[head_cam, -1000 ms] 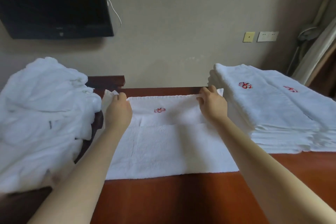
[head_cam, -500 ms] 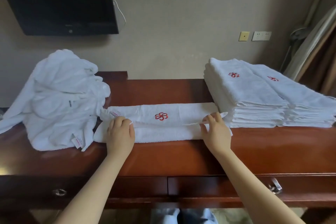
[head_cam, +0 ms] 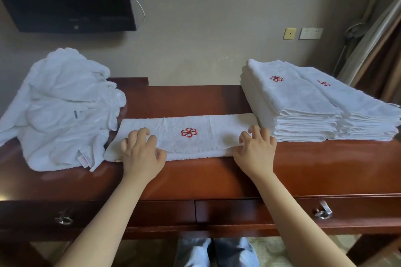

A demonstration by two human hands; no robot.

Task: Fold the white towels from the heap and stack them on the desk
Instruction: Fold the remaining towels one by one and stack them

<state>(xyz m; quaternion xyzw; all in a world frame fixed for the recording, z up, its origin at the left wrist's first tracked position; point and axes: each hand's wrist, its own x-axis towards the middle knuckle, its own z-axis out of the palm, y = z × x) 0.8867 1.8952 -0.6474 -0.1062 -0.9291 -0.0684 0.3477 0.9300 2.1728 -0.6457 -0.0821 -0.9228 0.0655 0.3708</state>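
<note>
1. The heap (head_cam: 60, 110) of unfolded towels sits at the left end of the surface (head_cam: 195, 180), just beside the strip's left end.
2. The left grip (head_cam: 141, 151) rests on the left part of the towel (head_cam: 208, 143) at its near edge. Its fingers are bent, tips down on the cloth. I cannot tell whether it pinches a layer.
3. The towel lies as a narrow folded strip. Its long axis runs left to right, with the red emblem up between the two grips.
4. The right grip (head_cam: 256, 149) sits on the strip's right end in the same bent-finger pose, and again I cannot tell if it pinches.
5. The stack (head_cam: 293, 102) stands just beside that right end. The next fold probably carries one end along the long axis to the other. The right grip is nearer the stack.
</note>
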